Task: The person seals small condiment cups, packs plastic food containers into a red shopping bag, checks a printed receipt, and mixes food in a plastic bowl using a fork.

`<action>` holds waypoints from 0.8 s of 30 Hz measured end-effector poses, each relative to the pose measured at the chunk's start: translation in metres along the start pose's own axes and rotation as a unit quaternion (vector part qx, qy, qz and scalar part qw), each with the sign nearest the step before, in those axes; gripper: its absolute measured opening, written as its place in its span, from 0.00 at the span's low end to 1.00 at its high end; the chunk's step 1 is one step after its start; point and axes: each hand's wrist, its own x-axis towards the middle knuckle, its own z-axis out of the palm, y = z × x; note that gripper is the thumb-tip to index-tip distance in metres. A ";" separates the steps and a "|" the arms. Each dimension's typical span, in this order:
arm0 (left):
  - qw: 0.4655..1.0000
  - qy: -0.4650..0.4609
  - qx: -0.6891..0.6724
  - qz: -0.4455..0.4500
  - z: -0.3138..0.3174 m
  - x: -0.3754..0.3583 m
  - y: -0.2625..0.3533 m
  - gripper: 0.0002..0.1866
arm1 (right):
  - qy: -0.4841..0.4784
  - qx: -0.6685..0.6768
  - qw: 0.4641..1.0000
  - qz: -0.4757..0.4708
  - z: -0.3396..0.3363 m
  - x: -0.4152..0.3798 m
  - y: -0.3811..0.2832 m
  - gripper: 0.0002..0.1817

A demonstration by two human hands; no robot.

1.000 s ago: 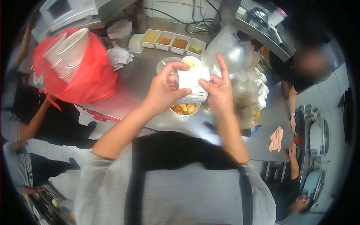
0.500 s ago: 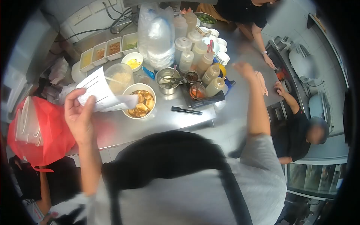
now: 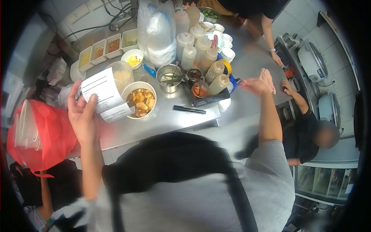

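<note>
My left hand [image 3: 85,110] pinches a printed paper receipt [image 3: 102,91] between thumb and fingers at the left of the counter. The receipt's lower end overlaps a white bowl [image 3: 154,99] of tofu chunks in brown sauce. Over at the right, my right hand [image 3: 254,86] is held above the counter with its fingers stretched out and nothing in them. Its fingertips are close to a blue tape dispenser [image 3: 234,83] with a yellow roll. A pink cloth [image 3: 266,80] lies just beyond that wrist.
A black marker [image 3: 189,110] lies near the counter's front edge. Squeeze bottles [image 3: 188,57], a metal pot [image 3: 169,86] and topping trays [image 3: 113,45] stand behind. A red bag [image 3: 54,129] with containers is at left. Two co-workers' hands [image 3: 276,58] are at the right.
The receipt has turned flatter, so its printed side shows more. My right hand has lowered a little, and its fingers now stretch toward the blue dispenser. The view has shifted slightly.
</note>
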 end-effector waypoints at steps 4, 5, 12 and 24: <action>0.995 -0.006 -0.071 -0.071 0.009 0.004 -0.011 0.31 | 0.014 0.018 0.998 -0.052 0.008 -0.001 0.030 0.20; 0.992 -0.001 -0.082 -0.092 0.010 0.005 -0.013 0.30 | 0.025 0.018 0.998 -0.060 0.010 -0.001 0.036 0.20; 0.985 -0.030 -0.111 -0.129 0.015 0.003 -0.020 0.20 | 0.189 -0.314 0.904 -0.222 -0.027 0.048 0.128 0.12; 0.982 -0.033 -0.066 -0.174 -0.007 -0.034 0.003 0.15 | -0.299 -0.022 0.819 -0.489 0.392 -0.123 -0.125 0.12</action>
